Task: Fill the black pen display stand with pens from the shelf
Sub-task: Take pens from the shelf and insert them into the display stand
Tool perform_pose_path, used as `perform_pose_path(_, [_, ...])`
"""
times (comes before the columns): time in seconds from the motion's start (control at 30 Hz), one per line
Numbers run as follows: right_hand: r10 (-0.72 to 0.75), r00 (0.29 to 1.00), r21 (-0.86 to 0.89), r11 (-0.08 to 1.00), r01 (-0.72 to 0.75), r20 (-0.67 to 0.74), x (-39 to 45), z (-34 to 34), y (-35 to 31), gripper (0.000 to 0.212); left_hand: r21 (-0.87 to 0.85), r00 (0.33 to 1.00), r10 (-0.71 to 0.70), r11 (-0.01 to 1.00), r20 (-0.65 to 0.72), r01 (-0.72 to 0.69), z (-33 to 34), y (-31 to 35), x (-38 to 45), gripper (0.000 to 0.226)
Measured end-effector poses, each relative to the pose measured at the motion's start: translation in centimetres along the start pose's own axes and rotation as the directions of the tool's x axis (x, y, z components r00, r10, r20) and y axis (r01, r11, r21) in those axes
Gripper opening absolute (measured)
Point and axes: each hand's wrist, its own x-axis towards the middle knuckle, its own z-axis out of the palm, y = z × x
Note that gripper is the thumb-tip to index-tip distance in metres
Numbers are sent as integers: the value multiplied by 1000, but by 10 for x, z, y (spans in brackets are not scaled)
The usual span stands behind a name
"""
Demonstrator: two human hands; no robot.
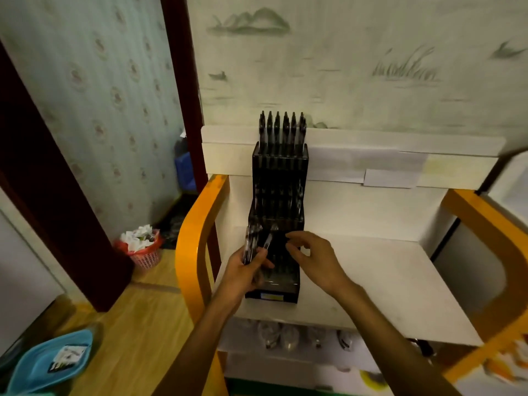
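Pens going into the stand (278, 195)
Left hand (245, 271) grips upright pens (251, 244); right hand (314, 258) hovers, fingers loosely curled, empty. Stand's yellow label unreadable.

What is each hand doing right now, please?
Left hand: grips a bundle of clear-barrelled pens.
Right hand: fingers curled over the tiered black plastic pen display stand; any hold cannot be told.

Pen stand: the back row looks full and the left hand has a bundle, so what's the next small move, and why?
Probably the right hand should pinch one pen from the bundle of pens that the left hand grips and slot it into the black pen display stand. Its lower tiers look mostly unfilled, and the right hand's fingers hover close, holding nothing.
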Motion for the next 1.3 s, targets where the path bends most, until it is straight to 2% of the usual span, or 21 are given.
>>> perform_pose_path(0.17, [93,996,307,948,-88,-1,11,10,-8,10,22,997,17,1000,81,-19,-3,-5,13,21])
perform_pose_path(0.37, [210,977,544,814,-203,50,19,23,-5,17,6,991,33,999,126,-34,-10,-10,27,21])
perform_pose_path(0.43, [215,976,587,786,-193,34,21,26,-6,18,5,994,28,1000,108,-29,-12,-12,30,22])
perform_pose_path(0.53, [252,965,616,772,-155,-73,26,23,-4,19,29,998,68,997,-8,-68,-22,-15,36,19])
perform_pose_path(0.6, [268,945,561,819,-121,-186,30,19,1,19,75,991,115,991,-61,-111,-31,-17,42,19])
perform_pose_path(0.67, [218,936,408,908,-92,-276,30,17,6,13,125,986,150,982,-74,-140,-38,-20,46,18])
perform_pose_path(0.73, [142,942,239,969,-69,-305,27,21,11,3,194,982,178,967,-64,-163,-41,-22,49,13])
perform_pose_path(0.87, [44,957,9,999,-43,-287,24,32,19,17,170,982,178,972,-67,-164,-41,-25,53,3])
perform_pose_path(0.97, [25,958,-38,999,-37,-285,25,39,21,18,142,984,158,979,-78,-146,-40,-24,52,17])
perform_pose_path(1.07, [30,963,-79,995,-53,-266,25,45,23,19,118,988,135,985,-79,-125,-39,-22,53,28])
perform_pose_path(1.17, [44,970,-138,987,-79,-241,28,50,26,20,59,984,159,986,-78,-155,-41,-23,54,26])
perform_pose_path(1.3, [106,987,-267,954,-135,-118,30,58,32,25,30,983,177,984,-50,-175,-43,-22,55,30])
